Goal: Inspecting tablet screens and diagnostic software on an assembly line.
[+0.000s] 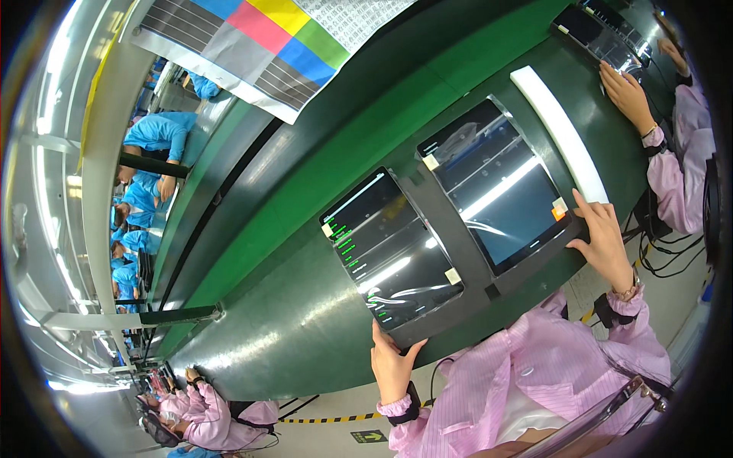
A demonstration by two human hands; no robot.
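Observation:
A dark grey tray (450,229) lies slanted on the green bench, bearing two tablets side by side. The left tablet (389,252) has a black screen with lines of green text, and pale tabs stick to its edges. A plain dark, bluish screen fills the right tablet (496,187), which has a pale tab at one corner and an orange one near another. My left hand (392,365) grips the tray's lower left corner, thumb along its near edge. At the right end, my right hand (603,240) holds the tray's side, fingers near the orange tab.
A white foam strip (561,133) lies just beyond the right tablet. At far right, a co-worker's hand (630,99) rests by another dark device (599,38). A colour-patterned sheet (267,46) hangs at the top. Black cables (672,256) dangle at the right bench edge.

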